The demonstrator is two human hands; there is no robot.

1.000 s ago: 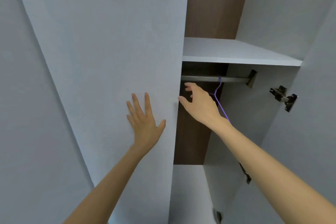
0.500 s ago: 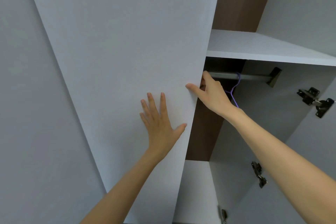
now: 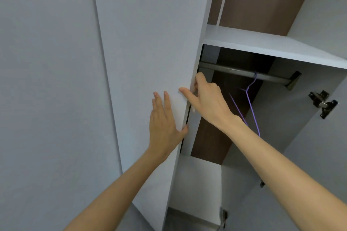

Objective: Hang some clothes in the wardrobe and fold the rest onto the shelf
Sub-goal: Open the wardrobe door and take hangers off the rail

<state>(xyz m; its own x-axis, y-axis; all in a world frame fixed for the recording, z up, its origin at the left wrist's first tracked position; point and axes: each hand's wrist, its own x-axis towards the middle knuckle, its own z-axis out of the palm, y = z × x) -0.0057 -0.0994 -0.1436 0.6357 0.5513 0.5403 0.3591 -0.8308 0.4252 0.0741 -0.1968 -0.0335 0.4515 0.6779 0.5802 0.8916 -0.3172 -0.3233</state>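
The wardrobe's white shelf runs from the edge of the left door across to the right side panel, with a dark brown back panel behind it. Its visible top surface carries no items. Directly below the shelf, a dark metal rail spans the compartment and ends in a bracket at the right side panel. One purple wire hanger hooks over the rail near its right end and hangs bare.

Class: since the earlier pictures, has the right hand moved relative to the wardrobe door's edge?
Yes. The right hand has moved left onto the door edge, now gripping it.
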